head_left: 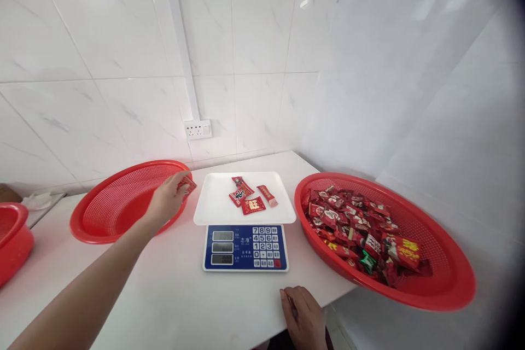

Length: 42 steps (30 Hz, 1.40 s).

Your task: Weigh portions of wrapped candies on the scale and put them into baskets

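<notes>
My left hand [167, 200] pinches a small red candy packet [188, 186] between thumb and fingers, over the right rim of an empty-looking red basket [123, 205]. Just right of it stands a digital scale [245, 248] with a white pan [213, 197]. Several red wrapped sweets lie on the pan, among them a square packet [253, 205] and a narrow packet [268, 196]. Below the scale's keypad, my right hand [304, 317] rests at the table's front edge, its fingers curled closed with nothing visible in them.
A large red basket [447, 279] full of mostly red wrapped sweets [353, 219] stands on the right, jutting past the table edge. Another red container [14, 246] is partly cut off at far left. A wall socket [198, 129] sits behind the white table [172, 295].
</notes>
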{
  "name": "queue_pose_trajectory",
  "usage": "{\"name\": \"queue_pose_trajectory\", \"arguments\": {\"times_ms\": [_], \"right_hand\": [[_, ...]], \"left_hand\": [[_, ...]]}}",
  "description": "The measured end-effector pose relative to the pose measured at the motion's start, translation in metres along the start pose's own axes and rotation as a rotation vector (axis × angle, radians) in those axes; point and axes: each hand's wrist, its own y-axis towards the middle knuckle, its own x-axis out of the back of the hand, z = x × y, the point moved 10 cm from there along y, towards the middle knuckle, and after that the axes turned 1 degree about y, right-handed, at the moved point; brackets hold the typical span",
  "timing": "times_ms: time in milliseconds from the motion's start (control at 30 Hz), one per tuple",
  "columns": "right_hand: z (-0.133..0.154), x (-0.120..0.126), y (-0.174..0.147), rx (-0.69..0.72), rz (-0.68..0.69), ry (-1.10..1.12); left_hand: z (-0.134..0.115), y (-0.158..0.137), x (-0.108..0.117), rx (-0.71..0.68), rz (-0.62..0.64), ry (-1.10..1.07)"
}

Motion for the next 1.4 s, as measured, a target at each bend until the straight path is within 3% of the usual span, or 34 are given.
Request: {"name": "queue_pose_trajectory", "arguments": {"times_ms": [133, 267, 333, 500, 600, 700, 833, 967, 1067, 1233, 1400], "right_hand": [[0.0, 0.0, 0.0, 0.001, 0.002, 0.004], [0.001, 0.001, 0.0, 0.014, -0.008, 0.009], [0.001, 0.0, 0.0, 0.019, -0.01, 0.01], [0.002, 0.001, 0.0, 0.031, -0.019, -0.016], [0.002, 0.002, 0.0, 0.023, -0.025, -0.025], [0.001, 0.001, 0.001, 0.005, -0.014, -0.027], [0.002, 0.001, 0.001, 0.006, -0.009, -0.036], [0.002, -0.001, 0.0, 0.036, -0.002, -0.034], [-0.003, -0.005, -0.004, 0.037, 0.023, -0.027], [-0.006, -0.007, -0.008, 0.045, 0.032, -0.002], [-0.004, -0.005, -0.006, 0.054, 0.022, 0.024]], "left_hand": [[0.027, 0.005, 0.036, 0.004, -0.076, 0.261], [0.033, 0.011, 0.035, -0.003, -0.068, 0.375], [0.016, 0.013, 0.015, -0.076, -0.039, 0.376], [-0.061, 0.013, -0.072, -0.309, 0.143, 0.279], [-0.097, 0.016, -0.112, -0.367, 0.214, 0.235], [-0.111, 0.024, -0.134, -0.356, 0.264, 0.2], [-0.107, 0.028, -0.142, -0.318, 0.289, 0.107], [-0.096, 0.022, -0.13, -0.28, 0.263, -0.044], [-0.079, 0.016, -0.104, -0.211, 0.201, -0.137], [-0.028, 0.005, -0.028, -0.06, 0.01, -0.167], [0.044, -0.013, 0.038, 0.171, -0.124, -0.005]]}}
